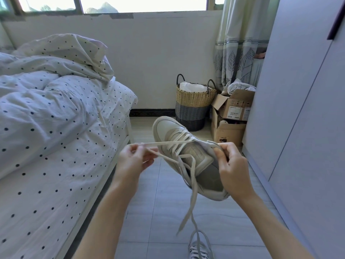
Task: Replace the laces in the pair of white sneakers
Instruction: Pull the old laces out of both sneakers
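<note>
A white sneaker (173, 131) hangs in the air in front of me, toe pointing away, its opening toward me. My right hand (231, 165) grips its right side near the collar. My left hand (133, 159) pinches a loop of the white lace (168, 143) pulled out to the left from the eyelets. Two loose lace ends (192, 199) dangle below the shoe. A second sneaker (199, 247) with dark lacing stands on the floor at the bottom edge, partly cut off.
A bed with a dotted white duvet (56, 118) fills the left. A woven basket (194, 101) and open cardboard boxes (231, 116) stand against the far wall. A pale wardrobe (302, 109) lines the right. Grey floor tiles (158, 212) lie between.
</note>
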A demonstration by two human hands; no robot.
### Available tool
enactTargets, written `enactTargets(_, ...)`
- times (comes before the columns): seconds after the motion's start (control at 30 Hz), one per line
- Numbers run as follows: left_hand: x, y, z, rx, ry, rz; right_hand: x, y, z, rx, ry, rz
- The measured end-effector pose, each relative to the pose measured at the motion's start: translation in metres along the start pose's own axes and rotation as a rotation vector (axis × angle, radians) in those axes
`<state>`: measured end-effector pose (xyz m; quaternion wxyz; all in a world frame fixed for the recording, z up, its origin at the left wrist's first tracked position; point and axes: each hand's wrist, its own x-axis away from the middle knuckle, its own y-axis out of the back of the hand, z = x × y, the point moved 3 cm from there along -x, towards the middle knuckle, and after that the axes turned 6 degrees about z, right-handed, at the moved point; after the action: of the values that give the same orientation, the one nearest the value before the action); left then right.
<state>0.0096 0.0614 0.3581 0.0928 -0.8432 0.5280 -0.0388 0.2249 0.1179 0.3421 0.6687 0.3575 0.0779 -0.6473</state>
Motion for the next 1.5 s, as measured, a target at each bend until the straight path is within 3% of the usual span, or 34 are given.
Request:
enactTargets(0.07,-0.003,0.013,-0.006,0.246,-0.004,-0.068,0.000,0.003,-0.006,0.032,-0.006,0.013)
enactTargets(0.2,-0.004,0.019,-0.003,0.047,-0.028,-0.071,0.000,0.009,-0.015,0.037,-0.052,-0.018)
enactTargets(0.27,-0.004,0.010,0.007,-0.180,0.056,0.058,-0.001,0.011,-0.015,0.010,-0.066,-0.048)
enactTargets(0.33,0.003,-0.005,0.018,-0.371,0.195,0.286,-0.001,0.010,-0.012,-0.033,-0.071,-0.071)
enactTargets(0.43,0.012,-0.025,0.022,-0.320,0.260,0.420,-0.001,0.006,-0.004,-0.074,-0.055,-0.076)
enactTargets(0.6,0.009,-0.030,0.017,-0.415,-0.022,0.207,-0.001,-0.002,0.000,-0.022,-0.003,-0.035)
enactTargets(0.77,0.001,0.001,-0.001,-0.128,-0.148,-0.275,-0.002,0.003,-0.016,-0.021,-0.075,-0.061)
enactTargets(0.83,0.000,0.014,-0.004,-0.061,-0.140,-0.344,-0.002,0.006,-0.021,0.008,-0.089,-0.069)
enactTargets(0.93,-0.002,0.011,0.005,-0.305,-0.085,-0.148,-0.001,0.008,-0.022,0.047,-0.079,-0.072)
enactTargets(1.07,0.000,-0.012,0.020,-0.768,-0.152,0.197,0.001,0.008,-0.013,0.021,-0.033,-0.052)
enactTargets(1.17,0.008,-0.026,0.025,-0.752,-0.119,0.343,0.002,0.005,0.000,0.014,0.019,-0.031)
enactTargets(1.3,0.009,-0.026,0.022,-0.574,0.000,0.319,0.002,0.002,0.008,-0.003,0.063,-0.004)
enactTargets(1.4,0.008,-0.019,0.024,-0.606,0.101,0.357,0.003,0.001,0.005,0.015,0.069,0.038)
enactTargets(1.5,0.007,-0.013,0.019,-0.619,0.073,0.291,0.003,0.001,-0.001,0.033,0.052,0.061)
